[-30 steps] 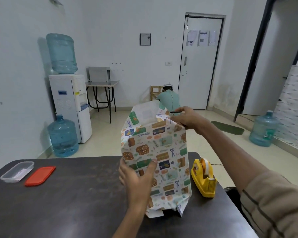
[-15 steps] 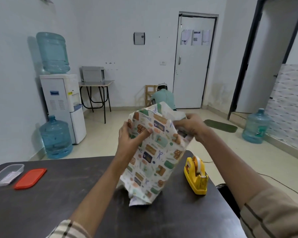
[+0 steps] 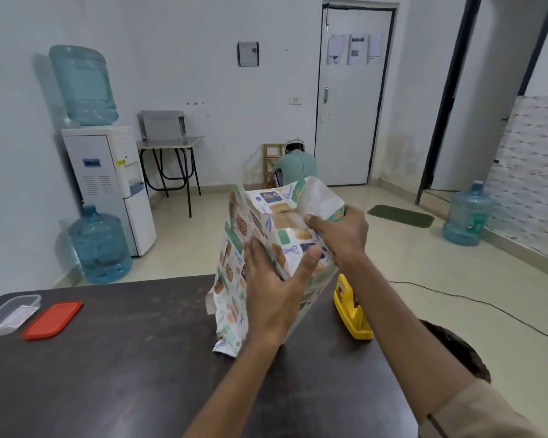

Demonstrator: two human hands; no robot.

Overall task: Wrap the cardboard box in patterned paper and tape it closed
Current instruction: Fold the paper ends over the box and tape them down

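Standing on end, box (image 3: 234, 273) braced by flat left hand (image 3: 276, 295); right hand (image 3: 342, 235) pinches paper (image 3: 317, 197)

I am seeing the patterned paper (image 3: 234, 273) standing as a tall, tilted bundle, with its lower end resting on the desk (image 3: 108, 358). The box is lying hidden inside it. The paper is showing orange, green and blue motifs on white. The left hand (image 3: 276, 298) is pressing flat against its near face. The right hand (image 3: 342, 235) is pinching the loose top flap, which is showing its plain white underside. A crumpled edge is hanging open below the left hand. The yellow tape dispenser (image 3: 350, 308) is sitting just under the right wrist, beside the bundle.
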